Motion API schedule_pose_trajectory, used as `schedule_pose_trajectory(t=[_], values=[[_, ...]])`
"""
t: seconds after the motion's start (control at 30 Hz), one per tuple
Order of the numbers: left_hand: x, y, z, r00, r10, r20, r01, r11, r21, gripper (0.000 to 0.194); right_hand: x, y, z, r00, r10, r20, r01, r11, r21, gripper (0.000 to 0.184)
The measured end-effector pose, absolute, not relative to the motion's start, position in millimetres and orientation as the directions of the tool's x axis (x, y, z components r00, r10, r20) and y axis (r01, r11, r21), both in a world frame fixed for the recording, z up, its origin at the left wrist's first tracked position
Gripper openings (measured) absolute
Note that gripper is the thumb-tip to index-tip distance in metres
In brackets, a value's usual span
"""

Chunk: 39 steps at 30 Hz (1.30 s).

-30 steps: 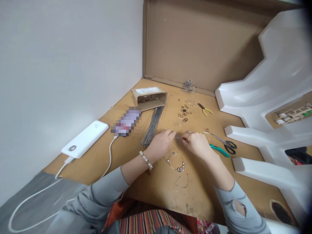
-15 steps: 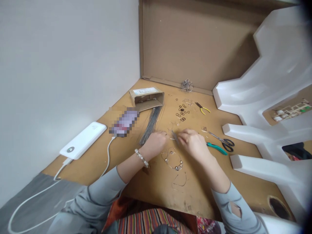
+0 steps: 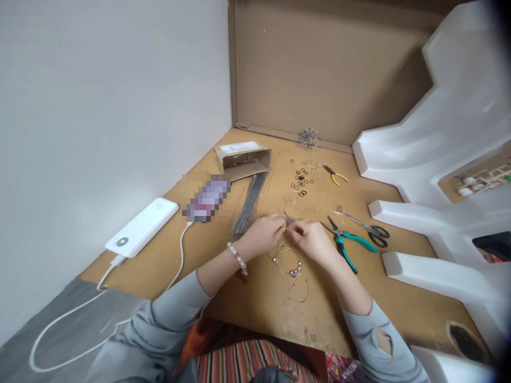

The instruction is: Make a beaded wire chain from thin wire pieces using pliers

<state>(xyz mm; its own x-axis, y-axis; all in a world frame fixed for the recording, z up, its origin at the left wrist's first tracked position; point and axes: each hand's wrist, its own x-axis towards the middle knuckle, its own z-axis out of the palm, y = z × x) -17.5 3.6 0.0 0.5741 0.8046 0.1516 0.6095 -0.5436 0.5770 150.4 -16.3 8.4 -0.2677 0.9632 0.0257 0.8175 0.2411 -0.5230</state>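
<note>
My left hand and my right hand meet fingertip to fingertip over the cardboard work surface, both pinched on a thin metal wire piece held between them. A bead bracelet sits on my left wrist. Just below the hands lies a wire ring with silver beads. Teal-handled pliers lie right beside my right hand. A bundle of grey wires lies just beyond my left hand.
Scissors, small yellow-handled pliers, several dark rings, a small open cardboard box, a phone cabled to a white power bank, and white foam packing at the right. A cardboard wall stands behind.
Both hands drew together and now pinch the wire between them. The teal pliers, earlier partly under my right hand, now lie fully exposed beside it.
</note>
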Motion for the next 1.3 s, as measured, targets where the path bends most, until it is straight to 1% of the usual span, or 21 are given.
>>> schedule_pose_trajectory(t=[0.03, 0.07, 0.1, 0.13, 0.2, 0.23, 0.3, 0.4, 0.5, 0.6, 0.7, 0.83, 0.93, 1.03, 1.17, 1.23, 1.3], values=[[-18, 6, -2, 0.567, 0.816, 0.113, 0.54, -0.471, 0.697, 0.019, 153, -16, 7, -0.23, 0.973, -0.018, 0.748, 0.165, -0.643, 0.015], [-19, 7, -3, 0.563, 0.825, 0.052, 0.457, -0.364, 0.812, 0.017, 155, -16, 6, -0.201, 0.977, -0.075, 0.658, 0.078, -0.749, 0.015], [-20, 9, -5, 0.564, 0.825, -0.017, 0.368, -0.233, 0.9, 0.016, 156, -16, 5, -0.189, 0.972, -0.137, 0.56, -0.008, -0.828, 0.015], [-20, 10, -6, 0.569, 0.818, -0.082, 0.281, -0.1, 0.954, 0.017, 158, -16, 5, -0.19, 0.963, -0.191, 0.468, -0.082, -0.88, 0.017], [-22, 11, -8, 0.581, 0.799, -0.157, 0.134, 0.097, 0.986, 0.02, 161, -15, 7, -0.216, 0.942, -0.258, 0.329, -0.178, -0.927, 0.021], [-22, 11, -8, 0.586, 0.793, -0.168, 0.08, 0.15, 0.985, 0.021, 162, -15, 8, -0.234, 0.933, -0.274, 0.283, -0.204, -0.937, 0.023], [-22, 10, -8, 0.597, 0.784, -0.173, 0.013, 0.206, 0.979, 0.023, 165, -15, 10, -0.279, 0.916, -0.289, 0.206, -0.237, -0.949, 0.025], [-22, 7, -7, 0.61, 0.777, -0.156, -0.042, 0.228, 0.973, 0.024, 169, -15, 11, -0.34, 0.891, -0.301, 0.112, -0.279, -0.954, 0.026], [-22, 5, -4, 0.635, 0.76, -0.138, -0.066, 0.232, 0.971, 0.024, 172, -16, 11, -0.374, 0.873, -0.313, 0.067, -0.312, -0.948, 0.025], [-23, 4, 1, 0.655, 0.741, -0.144, -0.027, 0.213, 0.977, 0.025, 172, -17, 12, -0.373, 0.876, -0.306, 0.069, -0.303, -0.951, 0.025], [-24, 5, 5, 0.645, 0.751, -0.145, 0.008, 0.182, 0.983, 0.026, 169, -18, 14, -0.335, 0.9, -0.278, 0.086, -0.265, -0.96, 0.027], [-25, 6, 2, 0.615, 0.778, -0.127, -0.02, 0.177, 0.984, 0.027, 164, -18, 14, -0.272, 0.93, -0.248, 0.105, -0.227, -0.968, 0.029], [-26, 7, -3, 0.591, 0.794, -0.145, -0.021, 0.195, 0.981, 0.027, 164, -17, 12, -0.259, 0.927, -0.271, 0.116, -0.248, -0.962, 0.029], [-23, 5, -5, 0.559, 0.814, -0.157, -0.018, 0.201, 0.979, 0.027, 165, -16, 9, -0.273, 0.917, -0.29, 0.091, -0.275, -0.957, 0.027], [-18, 3, -7, 0.509, 0.845, -0.164, -0.081, 0.236, 0.968, 0.028, 165, -15, 5, -0.284, 0.913, -0.291, 0.002, -0.303, -0.953, 0.027], [-16, 3, -10, 0.505, 0.841, -0.193, -0.063, 0.259, 0.964, 0.029, 165, -15, 3, -0.289, 0.913, -0.287, -0.022, -0.306, -0.952, 0.028], [-14, 3, -12, 0.492, 0.844, -0.213, -0.03, 0.261, 0.965, 0.03, 165, -15, 1, -0.288, 0.915, -0.282, 0.001, -0.294, -0.956, 0.029]])
